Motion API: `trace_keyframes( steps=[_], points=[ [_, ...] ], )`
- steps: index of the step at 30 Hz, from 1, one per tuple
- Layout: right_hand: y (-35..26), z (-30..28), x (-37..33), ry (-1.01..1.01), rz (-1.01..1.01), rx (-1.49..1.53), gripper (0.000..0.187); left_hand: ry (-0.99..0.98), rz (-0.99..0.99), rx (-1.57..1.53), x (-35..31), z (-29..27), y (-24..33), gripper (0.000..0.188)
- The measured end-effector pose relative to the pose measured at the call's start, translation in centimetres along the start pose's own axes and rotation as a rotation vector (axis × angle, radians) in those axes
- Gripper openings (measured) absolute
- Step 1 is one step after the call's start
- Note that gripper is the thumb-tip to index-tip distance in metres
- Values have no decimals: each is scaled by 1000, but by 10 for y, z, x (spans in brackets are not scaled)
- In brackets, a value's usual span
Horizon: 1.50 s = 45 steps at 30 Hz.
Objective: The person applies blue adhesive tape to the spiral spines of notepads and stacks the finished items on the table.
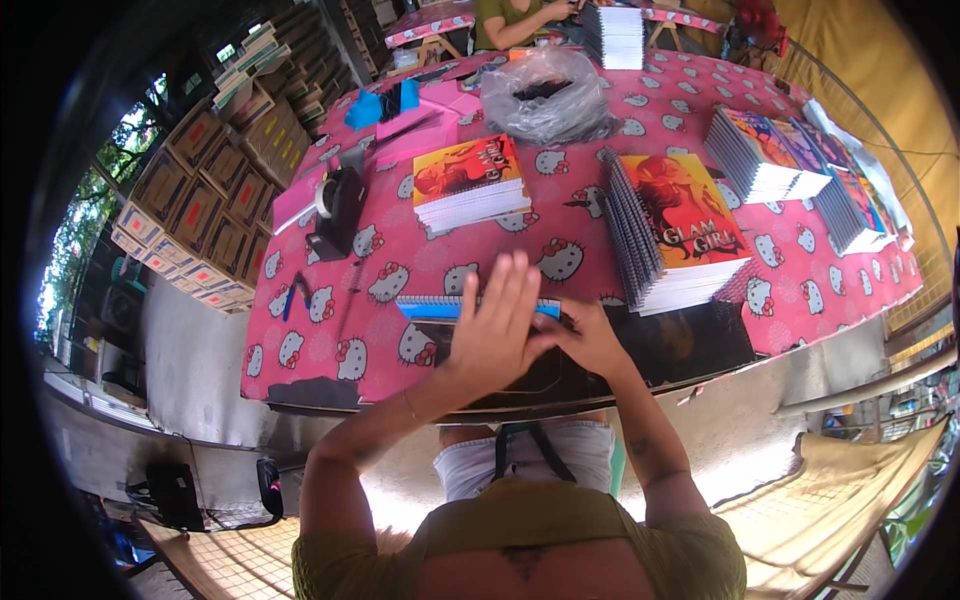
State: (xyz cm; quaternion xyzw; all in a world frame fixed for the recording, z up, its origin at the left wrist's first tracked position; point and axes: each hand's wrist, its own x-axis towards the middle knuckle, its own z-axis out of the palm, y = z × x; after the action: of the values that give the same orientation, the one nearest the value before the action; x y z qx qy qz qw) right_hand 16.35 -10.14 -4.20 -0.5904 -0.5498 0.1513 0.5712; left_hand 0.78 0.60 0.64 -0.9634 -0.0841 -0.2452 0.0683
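A spiral-bound notebook [425,309] with a bright blue edge lies at the near side of the table, its coil running along the far edge. My left hand [500,325] is stretched flat over it, fingers straight and pointing away, hiding its middle. At the notebook's right end, my right hand [592,338] has its fingers bent round the edge and coil, with the thumb close to my left hand. Beyond my hands sits a stack of loose book blocks [472,185] with orange covers. To the right stands a taller stack of coil-bound notebooks [690,230].
Left of my hands are pliers [298,296] and a black tape dispenser [338,212]. A clear plastic bag [548,95] and pink sheets [425,118] lie farther back. More bound notebooks [768,155] stand at right. Cartons [195,205] are piled left; another person [515,22] sits across.
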Motion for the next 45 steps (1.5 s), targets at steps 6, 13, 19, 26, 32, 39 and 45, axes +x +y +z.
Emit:
trace_keyframes(
  steps=[6,13,19,26,32,39,45],
  points=[
    [-12,-7,1,-5,-40,-26,29,64,-18,-245,-4,-9,3,60],
    [-32,-48,16,-154,210,143,18,119,-26,-428,12,-11,-17,21],
    [-34,-57,32,-264,20,106,11,127,-53,-443,12,-12,-16,17],
    [-37,-14,30,108,-230,-154,21,148,-10,-377,9,-24,-7,17],
    [-101,-13,4,362,-214,-200,39,58,-95,-469,22,-85,-46,34],
    [-165,-92,2,474,-40,60,48,430,359,-511,176,-127,-6,49],
    [-73,-245,40,307,133,245,53,228,226,-614,286,5,10,53]
  ],
)
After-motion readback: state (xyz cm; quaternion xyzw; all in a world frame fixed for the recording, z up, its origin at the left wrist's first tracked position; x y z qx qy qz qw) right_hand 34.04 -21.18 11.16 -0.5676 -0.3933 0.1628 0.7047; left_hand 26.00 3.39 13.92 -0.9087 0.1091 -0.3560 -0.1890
